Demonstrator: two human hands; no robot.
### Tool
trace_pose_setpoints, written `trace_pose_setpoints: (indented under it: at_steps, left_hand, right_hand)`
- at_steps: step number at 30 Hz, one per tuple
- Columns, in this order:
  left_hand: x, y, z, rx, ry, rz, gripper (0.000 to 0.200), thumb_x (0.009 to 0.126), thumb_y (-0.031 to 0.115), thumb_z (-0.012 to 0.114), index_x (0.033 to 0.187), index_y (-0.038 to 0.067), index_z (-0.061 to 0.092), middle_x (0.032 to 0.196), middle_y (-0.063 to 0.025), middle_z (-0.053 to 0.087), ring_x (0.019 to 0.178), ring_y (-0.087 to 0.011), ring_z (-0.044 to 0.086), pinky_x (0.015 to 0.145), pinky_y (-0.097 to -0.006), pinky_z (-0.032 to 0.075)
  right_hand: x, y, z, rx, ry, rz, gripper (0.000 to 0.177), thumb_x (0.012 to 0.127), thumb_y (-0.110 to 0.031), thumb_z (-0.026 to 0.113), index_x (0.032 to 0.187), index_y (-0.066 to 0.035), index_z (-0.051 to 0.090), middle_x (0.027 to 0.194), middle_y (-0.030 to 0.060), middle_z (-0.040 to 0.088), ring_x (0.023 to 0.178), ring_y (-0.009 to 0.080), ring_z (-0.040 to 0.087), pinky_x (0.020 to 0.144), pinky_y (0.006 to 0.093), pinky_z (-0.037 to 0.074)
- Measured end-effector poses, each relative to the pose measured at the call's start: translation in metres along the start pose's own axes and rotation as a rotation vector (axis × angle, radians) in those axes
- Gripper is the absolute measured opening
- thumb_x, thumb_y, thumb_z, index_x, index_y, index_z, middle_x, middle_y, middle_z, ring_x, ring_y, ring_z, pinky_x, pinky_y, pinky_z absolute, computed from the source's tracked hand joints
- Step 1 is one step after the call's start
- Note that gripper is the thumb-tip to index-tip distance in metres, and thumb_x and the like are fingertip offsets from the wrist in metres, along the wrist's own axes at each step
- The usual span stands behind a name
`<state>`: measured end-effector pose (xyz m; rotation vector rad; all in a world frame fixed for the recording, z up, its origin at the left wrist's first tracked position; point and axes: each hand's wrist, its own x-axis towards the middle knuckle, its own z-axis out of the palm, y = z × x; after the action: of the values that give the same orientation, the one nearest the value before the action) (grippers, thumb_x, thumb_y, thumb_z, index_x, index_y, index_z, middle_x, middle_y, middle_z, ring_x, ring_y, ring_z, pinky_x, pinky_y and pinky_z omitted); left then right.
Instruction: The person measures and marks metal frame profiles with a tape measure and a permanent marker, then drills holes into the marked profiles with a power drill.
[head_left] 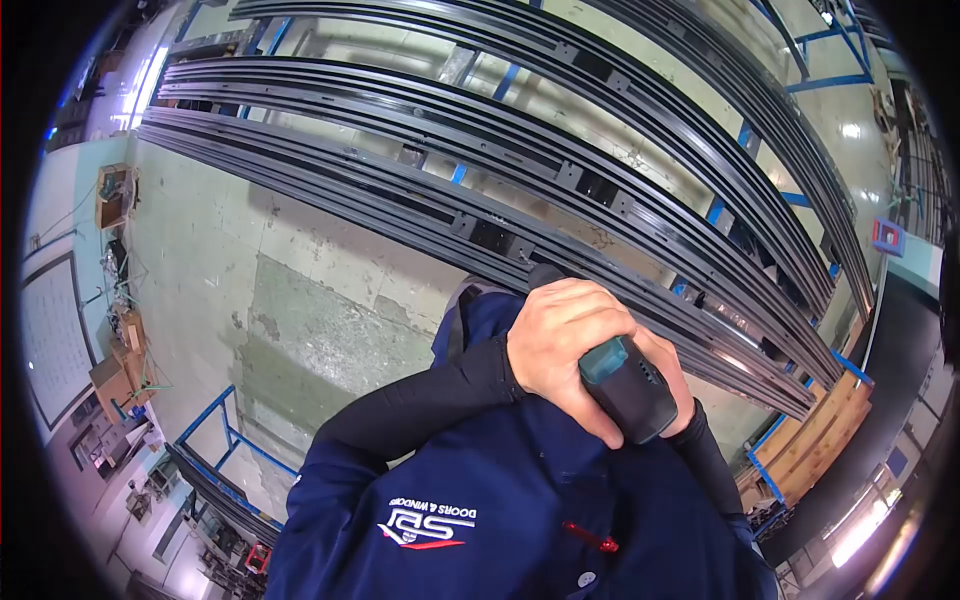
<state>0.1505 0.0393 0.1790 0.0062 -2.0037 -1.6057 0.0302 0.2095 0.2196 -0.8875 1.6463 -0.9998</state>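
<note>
Where the view falls forward and down over the person's own chest, the largest item is a bank of long black metal profiles [520, 170], slim, channelled and faintly glossy, laid side by side in parallel runs with small square brackets along their lengths; they rest on blue-painted steel supports [715, 210], seen in short pieces between the rails; beneath and to the left, a concrete floor [300, 290], pale, scuffed and patched with a darker rectangular area; at the bottom, a navy work shirt [480, 500], smooth woven cloth with a white and red embroidered logo and a small red clip near the placket; black close-fitting sleeves [420, 405] cover both forearms; at the right edge, a stack of pale wooden boards [820, 430], flat and straight-edged; at lower left, a blue tubular frame [225, 425]; held close before the chest, just this side of the nearest rail, a power tool [625, 390], a chunky rounded body of dark grey matt plastic with a teal band; left hand [560, 335] closed over its upper end, fingers curled down and thumb under the body; right hand [682, 385] largely hidden behind the tool, its visible fingers wrapped round the far side, gripping it.
</note>
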Motion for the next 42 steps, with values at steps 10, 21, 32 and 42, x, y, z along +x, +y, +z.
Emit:
trace_pose_setpoints:
  at_steps: [10,21,32,42]
  left_hand:
    - [0.068,-0.018,-0.009,-1.527,0.829,-0.836,0.047,0.097,0.052,0.062,0.108,0.007,0.055,0.087,-0.0080,0.063,0.076,-0.0208,0.066,0.081,-0.0418,0.060]
    - [0.095,0.004,-0.002,-1.233,0.888,-0.749,0.045,0.106,0.047,0.046,0.093,0.005,0.055,0.083,-0.0093,0.061,0.072,-0.0202,0.064,0.069,-0.0392,0.060]
    - [0.081,-0.009,-0.013,-1.248,0.697,-0.784,0.044,0.107,0.052,0.036,0.091,0.013,0.048,0.081,-0.0044,0.054,0.070,-0.0197,0.058,0.077,-0.0495,0.057]
    - [0.066,-0.014,-0.018,-1.236,0.689,-0.735,0.041,0.107,0.051,0.039,0.088,0.016,0.046,0.076,0.0001,0.049,0.069,-0.0155,0.053,0.072,-0.0406,0.053]
  right_hand:
    - [0.008,-0.002,0.004,-0.228,0.387,-0.097,0.051,0.081,-0.025,0.083,0.122,-0.002,0.062,0.106,0.0120,0.068,0.095,0.0273,0.064,0.088,0.0391,0.051]
    - [0.033,0.044,0.010,-0.192,0.373,-0.226,0.029,0.095,-0.023,0.067,0.112,0.000,0.062,0.098,0.0133,0.067,0.090,0.0259,0.065,0.079,0.0386,0.052]
    - [0.024,0.018,0.012,-0.184,0.510,-0.515,0.060,0.080,-0.010,0.075,0.135,0.005,0.056,0.123,0.0248,0.066,0.114,0.0340,0.067,0.095,0.0375,0.055]
    - [0.018,0.017,0.011,-0.117,0.339,-0.463,0.056,0.084,-0.011,0.074,0.136,0.002,0.055,0.125,0.0199,0.066,0.111,0.0310,0.069,0.093,0.0373,0.054]
